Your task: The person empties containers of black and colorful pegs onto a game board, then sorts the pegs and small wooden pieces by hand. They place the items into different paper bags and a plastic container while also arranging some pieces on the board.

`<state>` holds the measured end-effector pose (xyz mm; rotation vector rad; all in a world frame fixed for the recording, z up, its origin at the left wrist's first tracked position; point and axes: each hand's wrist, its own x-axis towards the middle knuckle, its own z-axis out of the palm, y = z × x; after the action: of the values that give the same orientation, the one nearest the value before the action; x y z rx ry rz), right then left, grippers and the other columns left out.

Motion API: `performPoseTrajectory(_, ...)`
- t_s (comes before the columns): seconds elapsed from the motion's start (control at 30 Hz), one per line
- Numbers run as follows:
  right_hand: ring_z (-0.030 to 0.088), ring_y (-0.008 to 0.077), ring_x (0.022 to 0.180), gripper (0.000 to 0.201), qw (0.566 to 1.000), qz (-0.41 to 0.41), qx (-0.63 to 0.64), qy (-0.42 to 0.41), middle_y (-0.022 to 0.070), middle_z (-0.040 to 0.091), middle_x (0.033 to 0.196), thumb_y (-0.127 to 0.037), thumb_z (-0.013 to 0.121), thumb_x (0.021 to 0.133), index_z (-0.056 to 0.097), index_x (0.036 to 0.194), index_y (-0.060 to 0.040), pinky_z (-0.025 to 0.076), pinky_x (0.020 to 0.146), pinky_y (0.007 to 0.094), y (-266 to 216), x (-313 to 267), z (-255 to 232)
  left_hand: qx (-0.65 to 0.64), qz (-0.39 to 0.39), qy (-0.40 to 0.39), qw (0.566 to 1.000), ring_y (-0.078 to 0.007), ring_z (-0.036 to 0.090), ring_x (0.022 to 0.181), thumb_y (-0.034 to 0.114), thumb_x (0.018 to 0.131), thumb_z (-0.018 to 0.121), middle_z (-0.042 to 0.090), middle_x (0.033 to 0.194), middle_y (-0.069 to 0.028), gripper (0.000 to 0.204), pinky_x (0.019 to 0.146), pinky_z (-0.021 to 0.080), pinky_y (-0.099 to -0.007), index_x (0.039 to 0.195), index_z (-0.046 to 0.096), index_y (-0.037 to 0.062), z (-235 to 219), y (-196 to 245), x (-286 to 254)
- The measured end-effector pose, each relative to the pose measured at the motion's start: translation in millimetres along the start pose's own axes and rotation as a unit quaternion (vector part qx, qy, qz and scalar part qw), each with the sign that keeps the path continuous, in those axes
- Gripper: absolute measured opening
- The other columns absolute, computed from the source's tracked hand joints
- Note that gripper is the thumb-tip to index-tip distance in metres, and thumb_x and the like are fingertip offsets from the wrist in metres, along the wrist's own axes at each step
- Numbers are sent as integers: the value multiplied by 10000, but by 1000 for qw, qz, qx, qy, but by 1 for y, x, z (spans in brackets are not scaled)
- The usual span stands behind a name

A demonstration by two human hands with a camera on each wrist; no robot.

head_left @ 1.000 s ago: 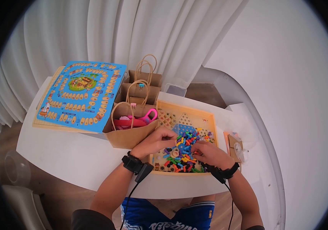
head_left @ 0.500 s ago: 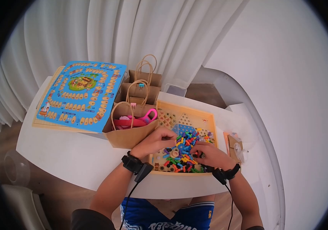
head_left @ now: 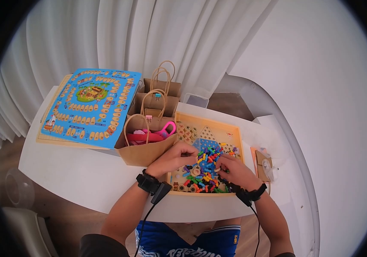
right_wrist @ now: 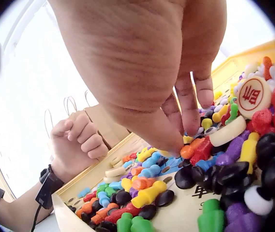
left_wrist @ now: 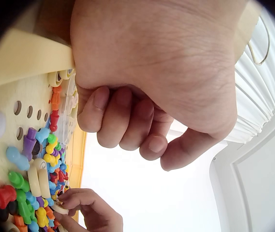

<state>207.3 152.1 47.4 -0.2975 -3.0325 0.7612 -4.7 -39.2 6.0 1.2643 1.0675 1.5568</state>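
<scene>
My right hand (head_left: pixel 238 172) is over the heap of coloured pegs (head_left: pixel 207 160) in the shallow wooden tray (head_left: pixel 240 145). Between its thumb and forefinger it pinches a pale round chess piece (left_wrist: pixel 60 208), seen in the left wrist view. My left hand (head_left: pixel 175 157) hovers at the tray's left side, fingers loosely curled, with nothing visible in it. Two more round wooden pieces (left_wrist: pixel 39 178) lean together among the pegs. In the right wrist view, a chess piece with a red character (right_wrist: pixel 253 96) lies on the heap beside black counters (right_wrist: pixel 231 176).
Brown paper bags (head_left: pixel 147 150) stand left of the tray, the nearest holding pink scissors (head_left: pixel 168 129). A blue game board (head_left: pixel 106 105) lies farther left. Right of the tray are a small brown packet (head_left: pixel 260 165) and clear plastic (head_left: pixel 270 171). White curtains (head_left: pixel 166 34) hang behind.
My right hand has shifted slightly among the pieces, and a pale round piece now shows at its fingertips. The left hand has stayed in place.
</scene>
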Motion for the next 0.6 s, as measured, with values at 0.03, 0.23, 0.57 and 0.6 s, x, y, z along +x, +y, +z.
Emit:
performPoseTrajectory(0.03,656,250,819,171,1000,0,0,0,102,644,980,-32,771,838,647,954,-19,551,754,361,1,0,0,0,0,0,1000,-57,335,680,122,883,621,340,706,53,305,615,266,-274,716,376,54,0,1,0)
performPoseTrajectory(0.23,675,248,850,194,998,-39,-27,-36,100,645,992,-25,788,819,658,963,-30,562,783,357,-2,-3,-4,1,2,3,1000,-56,332,679,121,880,622,333,704,53,307,613,267,-277,716,372,50,1,1,0)
performPoseTrajectory(0.57,674,261,848,236,999,-13,-16,-42,133,647,997,-87,788,856,669,1053,-35,562,796,386,-7,-3,-2,8,-1,3,1000,-55,335,673,144,884,624,340,702,53,310,606,265,-276,711,384,51,0,0,0)
performPoseTrajectory(0.6,672,261,844,233,999,-16,-17,-42,136,646,996,-93,780,866,673,1065,-36,561,792,388,-7,-3,-2,11,-1,1,1000,-55,335,673,148,885,624,340,703,53,312,605,265,-276,710,385,52,-1,-1,0)
